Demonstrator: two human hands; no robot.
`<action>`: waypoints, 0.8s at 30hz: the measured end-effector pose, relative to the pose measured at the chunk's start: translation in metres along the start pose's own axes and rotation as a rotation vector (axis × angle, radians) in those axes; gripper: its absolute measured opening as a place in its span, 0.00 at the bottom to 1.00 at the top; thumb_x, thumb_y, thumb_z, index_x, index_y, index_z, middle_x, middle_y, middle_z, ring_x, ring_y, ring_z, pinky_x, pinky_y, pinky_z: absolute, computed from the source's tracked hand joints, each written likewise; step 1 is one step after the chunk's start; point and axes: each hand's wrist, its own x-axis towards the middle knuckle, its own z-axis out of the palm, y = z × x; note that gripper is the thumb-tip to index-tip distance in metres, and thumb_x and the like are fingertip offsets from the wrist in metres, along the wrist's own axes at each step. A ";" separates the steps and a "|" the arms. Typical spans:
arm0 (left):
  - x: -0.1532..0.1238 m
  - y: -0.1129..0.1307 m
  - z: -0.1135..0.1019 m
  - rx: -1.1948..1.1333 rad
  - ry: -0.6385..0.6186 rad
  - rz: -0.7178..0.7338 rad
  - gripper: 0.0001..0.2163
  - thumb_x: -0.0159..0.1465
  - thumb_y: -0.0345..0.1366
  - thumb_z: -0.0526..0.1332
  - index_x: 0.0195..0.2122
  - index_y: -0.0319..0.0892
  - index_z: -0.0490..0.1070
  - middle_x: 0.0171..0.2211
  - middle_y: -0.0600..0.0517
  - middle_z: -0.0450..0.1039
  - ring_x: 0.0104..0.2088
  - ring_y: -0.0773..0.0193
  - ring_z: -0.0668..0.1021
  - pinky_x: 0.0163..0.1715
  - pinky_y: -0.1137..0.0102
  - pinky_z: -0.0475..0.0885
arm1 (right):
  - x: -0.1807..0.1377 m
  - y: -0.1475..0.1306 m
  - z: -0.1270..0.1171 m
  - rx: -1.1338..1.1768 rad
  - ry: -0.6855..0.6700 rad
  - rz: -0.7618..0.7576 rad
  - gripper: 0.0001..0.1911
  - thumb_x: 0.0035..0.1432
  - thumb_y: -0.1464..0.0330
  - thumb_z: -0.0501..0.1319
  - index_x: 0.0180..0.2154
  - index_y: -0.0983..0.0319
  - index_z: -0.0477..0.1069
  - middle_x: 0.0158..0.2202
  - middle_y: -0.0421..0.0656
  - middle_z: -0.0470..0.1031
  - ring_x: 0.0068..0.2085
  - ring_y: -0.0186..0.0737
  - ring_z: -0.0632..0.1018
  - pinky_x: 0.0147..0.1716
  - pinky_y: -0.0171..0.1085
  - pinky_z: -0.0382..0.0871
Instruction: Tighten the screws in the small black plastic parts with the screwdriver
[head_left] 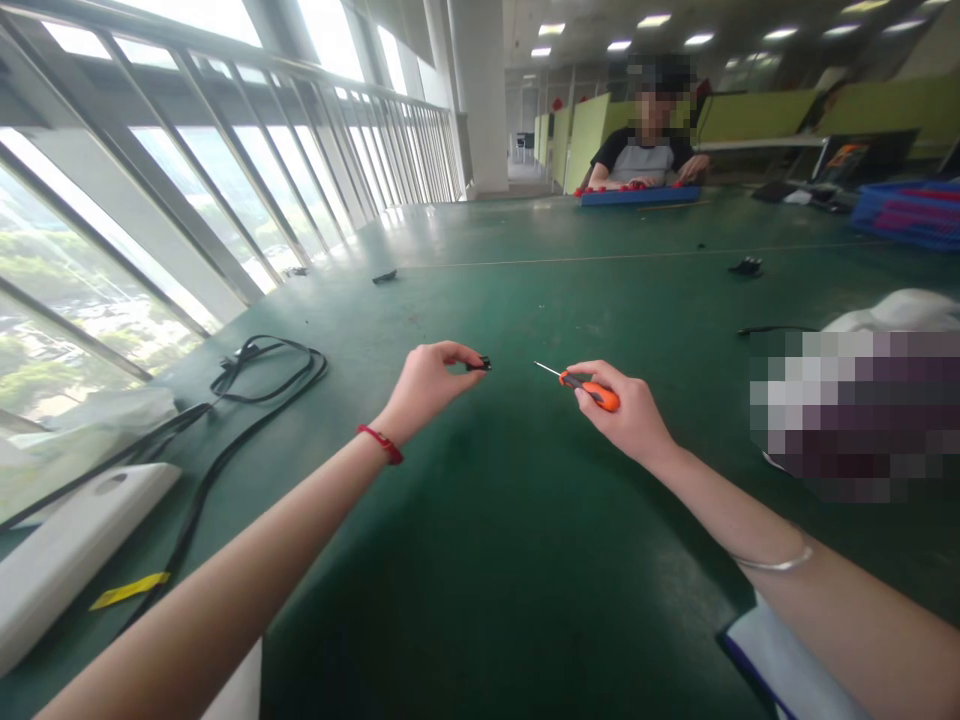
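Over the green table, my left hand pinches a small black part between thumb and fingertips; its exact kind is too small to make out. To its right, my right hand is wrapped round the orange and black handle of a screwdriver. The thin metal shaft points left toward the black part, with a visible gap between tip and part.
A black cable lies looped at left beside a white box-like object. Small black pieces sit farther back. A blue basket stands at far right. Across the table, another person sits behind a blue tray.
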 end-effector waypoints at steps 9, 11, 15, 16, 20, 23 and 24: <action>-0.053 -0.096 -0.102 0.305 0.280 -0.414 0.19 0.51 0.46 0.64 0.40 0.39 0.78 0.39 0.46 0.80 0.43 0.52 0.79 0.48 0.60 0.71 | 0.000 0.000 0.005 0.018 -0.108 0.082 0.17 0.57 0.65 0.56 0.48 0.57 0.70 0.29 0.40 0.75 0.26 0.36 0.70 0.30 0.35 0.62; -0.064 -0.105 -0.115 0.357 0.323 -0.469 0.20 0.51 0.47 0.63 0.41 0.40 0.78 0.38 0.46 0.80 0.43 0.51 0.79 0.48 0.61 0.70 | 0.000 0.001 0.005 0.019 -0.121 0.092 0.17 0.57 0.64 0.56 0.48 0.57 0.70 0.30 0.40 0.75 0.26 0.36 0.70 0.29 0.35 0.61; -0.075 -0.115 -0.124 0.409 0.353 -0.516 0.22 0.50 0.49 0.62 0.41 0.40 0.78 0.37 0.46 0.79 0.42 0.52 0.79 0.47 0.63 0.69 | 0.000 0.002 0.005 0.045 -0.127 0.098 0.17 0.57 0.64 0.56 0.48 0.57 0.69 0.29 0.39 0.74 0.26 0.36 0.70 0.29 0.35 0.61; -0.076 -0.117 -0.124 0.419 0.348 -0.530 0.23 0.50 0.50 0.62 0.41 0.39 0.78 0.36 0.46 0.79 0.42 0.52 0.79 0.47 0.63 0.69 | 0.000 0.002 0.005 0.050 -0.128 0.098 0.17 0.58 0.64 0.56 0.48 0.58 0.69 0.28 0.39 0.74 0.25 0.36 0.70 0.29 0.35 0.60; -0.077 -0.123 -0.123 0.392 0.295 -0.568 0.24 0.48 0.51 0.61 0.39 0.39 0.78 0.39 0.46 0.79 0.41 0.53 0.78 0.43 0.65 0.69 | 0.000 0.001 0.003 0.078 -0.134 0.093 0.17 0.58 0.63 0.56 0.48 0.59 0.69 0.30 0.40 0.74 0.26 0.36 0.71 0.29 0.35 0.60; -0.077 -0.120 -0.128 0.359 0.294 -0.523 0.23 0.46 0.52 0.61 0.36 0.39 0.78 0.43 0.47 0.78 0.38 0.55 0.77 0.40 0.67 0.68 | 0.000 0.001 0.003 0.090 -0.124 0.089 0.16 0.58 0.64 0.56 0.48 0.59 0.69 0.29 0.40 0.74 0.27 0.36 0.71 0.29 0.35 0.60; -0.077 -0.119 -0.131 0.366 0.310 -0.511 0.24 0.46 0.53 0.60 0.36 0.39 0.78 0.42 0.47 0.78 0.37 0.56 0.76 0.38 0.67 0.67 | 0.000 0.001 0.003 0.091 -0.123 0.088 0.16 0.58 0.64 0.56 0.48 0.59 0.70 0.29 0.40 0.74 0.27 0.36 0.70 0.29 0.35 0.60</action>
